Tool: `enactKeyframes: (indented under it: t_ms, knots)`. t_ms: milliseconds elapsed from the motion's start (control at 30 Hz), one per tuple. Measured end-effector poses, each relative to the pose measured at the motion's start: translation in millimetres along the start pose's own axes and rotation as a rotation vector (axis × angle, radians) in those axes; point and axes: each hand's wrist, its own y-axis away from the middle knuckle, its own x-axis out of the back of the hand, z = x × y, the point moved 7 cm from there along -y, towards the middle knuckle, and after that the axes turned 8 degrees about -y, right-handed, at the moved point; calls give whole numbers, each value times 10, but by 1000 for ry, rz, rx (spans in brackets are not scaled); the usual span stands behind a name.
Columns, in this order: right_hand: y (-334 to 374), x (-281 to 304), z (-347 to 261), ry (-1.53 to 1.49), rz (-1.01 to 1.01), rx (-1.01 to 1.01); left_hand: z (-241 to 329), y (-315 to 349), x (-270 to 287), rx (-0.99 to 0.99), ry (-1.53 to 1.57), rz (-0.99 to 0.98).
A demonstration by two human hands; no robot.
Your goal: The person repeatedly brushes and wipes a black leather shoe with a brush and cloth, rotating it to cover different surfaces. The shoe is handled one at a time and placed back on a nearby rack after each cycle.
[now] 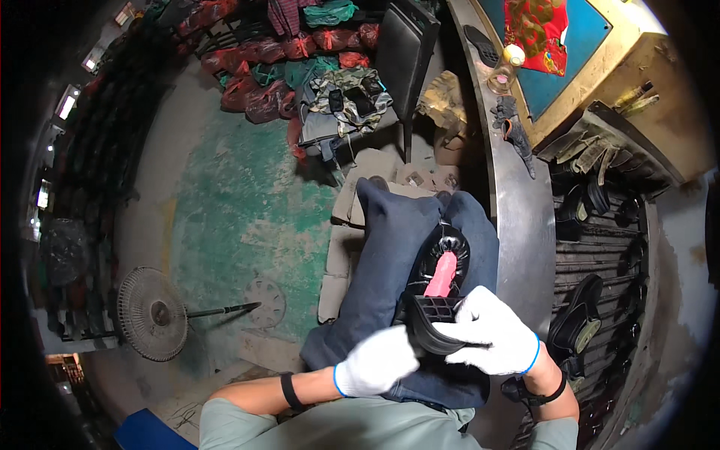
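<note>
Across my lap lies a black shoe upper (453,241), its toe gathered in pleats and pointing away from me, with a pink strip (443,274) along its bottom. A black shoe sole (430,337) with a raised rim and a gridded inner side sits at the near end of the upper. In a white glove, my right hand (495,336) closes on the sole's right side, thumb over the edge. My left hand (380,363), also gloved in white, presses against the sole's left side; its fingertips are hidden behind the sole.
To my right runs a metal bench (523,225) bearing a loose sole (481,46), a glass jar (503,78) and a dark glove (514,135). Beyond it, a rack (600,277) holds black shoes. A standing fan (154,313) is at left; a chair (411,56) and red bags lie ahead.
</note>
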Motion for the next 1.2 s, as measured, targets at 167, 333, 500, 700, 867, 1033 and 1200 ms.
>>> enactKeyframes:
  t_ms: [167,333,500,700,867,1033,1200]
  knots:
    - [-21,87,154,-160,72,-33,157,-560,770,-233,-206,90]
    - [225,-28,677,-596,403,-218,21,-762,908,-63,65,209]
    - [267,-155,840,-816,843,-502,-183,-1030,970,202,-9,282]
    - [124,115,940,-228,755,-666,-422,-1364,1115,418,80,217]
    - [240,182,990,-271,671,-992,-510,-1363,1208,423,-103,166]
    - [38,-49,620,144,741,-455,-117,-1166,1035,264,-321,266]
    - [-56,-58,-14,320,861,-224,417,-900,1195,292,-279,429]
